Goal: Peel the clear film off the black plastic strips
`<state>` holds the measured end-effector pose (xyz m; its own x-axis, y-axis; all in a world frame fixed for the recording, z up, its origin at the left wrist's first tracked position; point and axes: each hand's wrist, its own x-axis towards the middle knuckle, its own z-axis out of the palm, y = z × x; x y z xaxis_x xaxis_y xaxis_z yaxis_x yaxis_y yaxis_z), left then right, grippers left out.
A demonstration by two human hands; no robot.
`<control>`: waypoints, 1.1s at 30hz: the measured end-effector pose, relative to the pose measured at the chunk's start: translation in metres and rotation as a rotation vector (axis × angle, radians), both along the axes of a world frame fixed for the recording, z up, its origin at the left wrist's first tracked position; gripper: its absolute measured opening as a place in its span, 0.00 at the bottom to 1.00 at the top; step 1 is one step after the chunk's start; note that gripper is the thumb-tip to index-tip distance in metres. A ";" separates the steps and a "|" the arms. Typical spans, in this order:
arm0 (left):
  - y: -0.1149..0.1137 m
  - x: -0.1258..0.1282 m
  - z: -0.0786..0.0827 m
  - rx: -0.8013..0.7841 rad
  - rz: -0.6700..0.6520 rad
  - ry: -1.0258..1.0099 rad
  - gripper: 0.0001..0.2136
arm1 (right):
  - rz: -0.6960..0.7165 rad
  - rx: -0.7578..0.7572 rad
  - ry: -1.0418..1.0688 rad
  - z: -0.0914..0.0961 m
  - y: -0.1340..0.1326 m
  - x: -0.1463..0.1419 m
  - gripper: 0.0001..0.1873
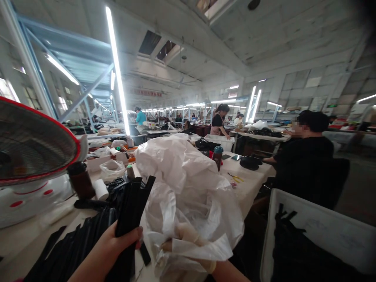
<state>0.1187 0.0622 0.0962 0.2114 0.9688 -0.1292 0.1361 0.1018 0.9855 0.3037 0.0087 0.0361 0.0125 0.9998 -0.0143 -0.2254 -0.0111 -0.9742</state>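
My left hand [125, 241] is closed round a bundle of flat black strips [133, 207], held upright and tilted a little to the right. My right hand [189, 235] wears a pale glove and is partly covered by a large crumpled white plastic bag [179, 160]. Its fingers are closed on the bag near the opening, and a loose flap of plastic lies across them. More black strips [85, 235] are spread in a pile on the table, beneath and left of my left forearm.
A red-rimmed fan [38, 141] stands at the left, beside a dark bottle [80, 180]. A white bin [323, 227] with black strips is at lower right. Yellow-handled pliers [236, 178] lie on the table [249, 184]. A person in black [308, 160] sits at the right.
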 end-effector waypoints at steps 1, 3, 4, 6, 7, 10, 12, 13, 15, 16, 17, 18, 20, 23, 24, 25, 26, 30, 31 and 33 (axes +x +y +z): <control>0.002 0.000 0.003 0.002 0.011 -0.007 0.16 | 0.024 0.019 -0.091 -0.005 0.002 0.000 0.01; 0.005 0.001 0.008 -0.019 0.030 -0.020 0.16 | 0.107 0.085 -0.313 -0.014 0.005 -0.001 0.04; 0.006 0.002 0.010 -0.039 0.035 -0.027 0.16 | 0.115 0.114 -0.379 -0.018 0.007 -0.001 0.04; 0.008 0.006 0.013 -0.073 0.039 -0.038 0.16 | 0.138 0.157 -0.437 -0.023 0.006 -0.003 0.04; 0.009 0.008 0.014 -0.078 0.038 -0.042 0.16 | 0.155 0.172 -0.427 -0.025 0.005 -0.005 0.05; 0.015 0.015 0.015 -0.059 0.006 -0.047 0.16 | 0.187 0.126 -0.318 -0.028 -0.003 -0.010 0.10; 0.019 0.018 0.013 -0.039 -0.014 -0.042 0.16 | 0.205 0.036 -0.199 -0.026 -0.008 -0.010 0.08; 0.021 0.017 0.011 -0.019 -0.012 -0.035 0.17 | 0.188 -0.009 -0.111 -0.023 -0.010 -0.008 0.07; 0.023 0.014 0.004 0.020 0.017 -0.012 0.18 | 0.105 -0.092 0.144 -0.017 -0.008 0.003 0.09; 0.022 0.011 -0.002 0.013 0.025 0.003 0.20 | 0.035 -0.126 0.302 -0.014 -0.005 0.010 0.12; 0.019 0.008 -0.008 -0.014 0.025 0.021 0.21 | -0.027 -0.175 0.454 -0.012 -0.001 0.019 0.16; 0.015 0.006 -0.015 -0.051 0.016 0.035 0.21 | -0.077 -0.211 0.560 -0.011 0.004 0.027 0.18; 0.002 0.002 -0.031 -0.125 -0.028 0.047 0.21 | -0.152 -0.258 0.675 -0.015 0.014 0.040 0.21; -0.020 0.001 -0.052 -0.171 -0.105 0.037 0.21 | -0.242 -0.285 0.669 -0.025 0.024 0.042 0.19; -0.026 0.002 -0.057 -0.179 -0.122 0.035 0.21 | -0.264 -0.276 0.652 -0.027 0.025 0.039 0.17; -0.030 0.001 -0.061 -0.181 -0.124 0.037 0.20 | -0.282 -0.262 0.639 -0.029 0.026 0.036 0.16; -0.034 0.001 -0.064 -0.173 -0.113 0.039 0.19 | -0.295 -0.248 0.630 -0.030 0.026 0.033 0.16; -0.043 -0.007 -0.068 -0.133 -0.112 0.046 0.18 | -0.396 -0.216 0.603 -0.032 0.029 0.027 0.18; -0.046 -0.009 -0.068 -0.132 -0.122 0.040 0.18 | -0.430 -0.204 0.604 -0.032 0.031 0.026 0.18; -0.051 -0.012 -0.067 -0.143 -0.140 0.025 0.19 | -0.473 -0.176 0.606 -0.032 0.034 0.025 0.18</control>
<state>0.1071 0.0109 0.0291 0.3377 0.9015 -0.2705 0.1834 0.2189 0.9584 0.3286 0.0424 0.0038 0.3751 0.8727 -0.3125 -0.7361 0.0755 -0.6727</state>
